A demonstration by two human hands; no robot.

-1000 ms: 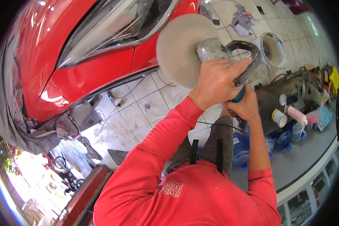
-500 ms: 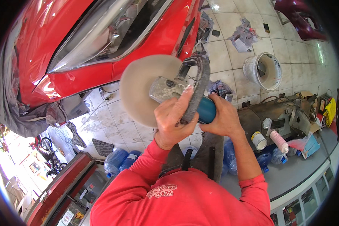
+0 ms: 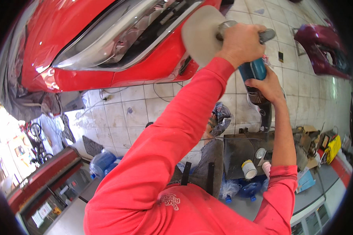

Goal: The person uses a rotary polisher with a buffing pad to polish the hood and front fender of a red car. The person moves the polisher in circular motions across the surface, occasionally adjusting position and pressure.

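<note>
The polisher (image 3: pixel 252 71) is hanging clear of the tiled floor (image 3: pixel 141 103), carried by both hands beside the right-hand edge of the red car (image 3: pixel 145 70). Its long axis is running obliquely from the pad (image 3: pixel 200 37) at upper left to the rear handle (image 3: pixel 265 117) at lower right. The left hand (image 3: pixel 245 43) is lying nearer the pad, its grip wrapping over the front handle (image 3: pixel 267 36), fingers mostly hidden. The right hand (image 3: pixel 270 86) is holding the teal body with thumb and fingers curled round it. From both grips the pad is lying leftward, overlapping the red panel just beyond the headlight's (image 3: pixel 86 49) lower-right border. Whether it is touching the paint cannot be determined; the pad is appearing blurred.
</note>
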